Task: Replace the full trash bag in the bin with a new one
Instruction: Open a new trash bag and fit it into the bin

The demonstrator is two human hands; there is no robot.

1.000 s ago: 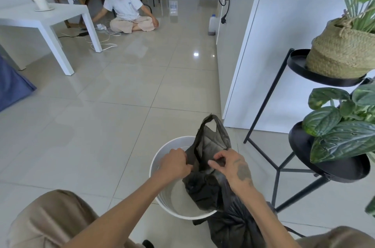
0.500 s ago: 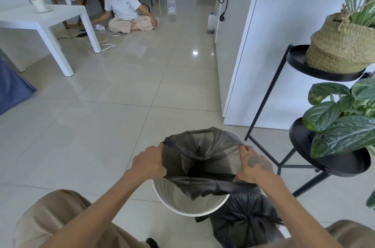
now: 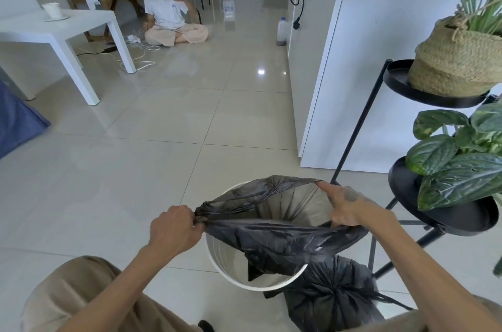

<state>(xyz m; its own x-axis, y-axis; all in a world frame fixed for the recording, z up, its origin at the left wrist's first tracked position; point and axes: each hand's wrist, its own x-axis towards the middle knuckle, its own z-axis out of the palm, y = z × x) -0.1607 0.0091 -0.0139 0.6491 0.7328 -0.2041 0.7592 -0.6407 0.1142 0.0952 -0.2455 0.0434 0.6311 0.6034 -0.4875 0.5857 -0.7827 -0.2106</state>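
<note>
The tiled floor [image 3: 135, 168] was the largest thing and it lay wide and free to the left and ahead of the bin. On the right, a white wall panel [image 3: 353, 73] and a black plant stand [image 3: 407, 220] stood close, so there was little room on that side. The stand carried a woven basket [image 3: 456, 59] with a green plant in it on the upper tray, and another leafy plant on the lower tray. A white table [image 3: 68, 30] with a cup on a saucer stood far left. Behind it, a person with a headset [image 3: 168, 16] sat on the floor. A white appliance in the back had a blue label, too small to read.

The white bin [image 3: 225, 269] stood on the floor between the person's knees. The new black bag [image 3: 271, 236] was held open over its mouth, its lower part hanging inside the bin. The left hand [image 3: 173, 228] was closed tightly on the bag's left edge. The right hand [image 3: 345, 206] pinched the right edge, with the forefinger stretched along the rim. The full bag [image 3: 331, 293], tied at the top, lay on the floor touching the bin's right side.
</note>
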